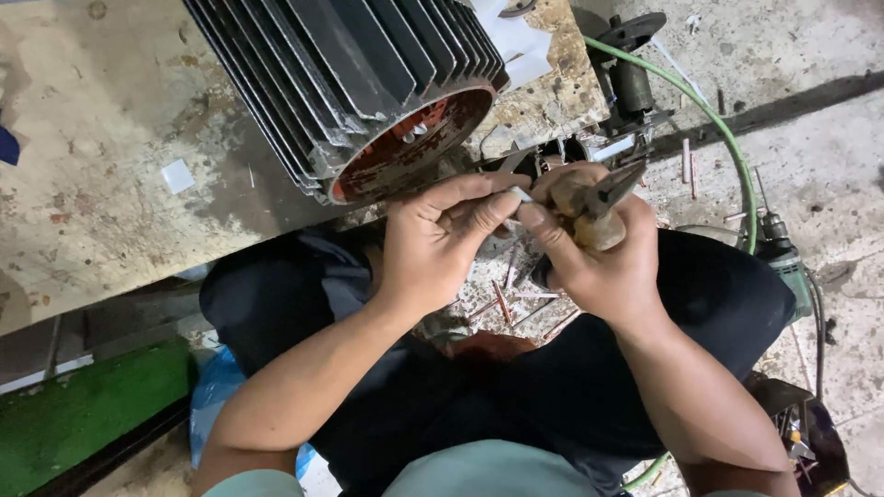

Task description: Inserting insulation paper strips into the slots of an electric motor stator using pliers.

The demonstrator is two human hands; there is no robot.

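My left hand (435,241) and my right hand (599,262) meet just below the open end of a finned grey motor housing (368,83) with a rust-red inner rim, lying on a worn wooden bench (101,184). A pair of pliers (603,193) with worn tan handles is gripped in my right hand, jaws pointing up and right. Between left thumb and fingers I pinch a small pale sleeve piece (521,194), which the right fingertips also touch. Several short reddish and white sleeve offcuts (502,299) lie on the floor between my knees.
A green hose (727,138) curves over the concrete floor at right, beside a power drill (787,267). A dark metal tool (633,74) stands by the bench's corner. White paper scraps (516,41) lie on the bench. A green board (83,405) and a blue bag (214,391) sit lower left.
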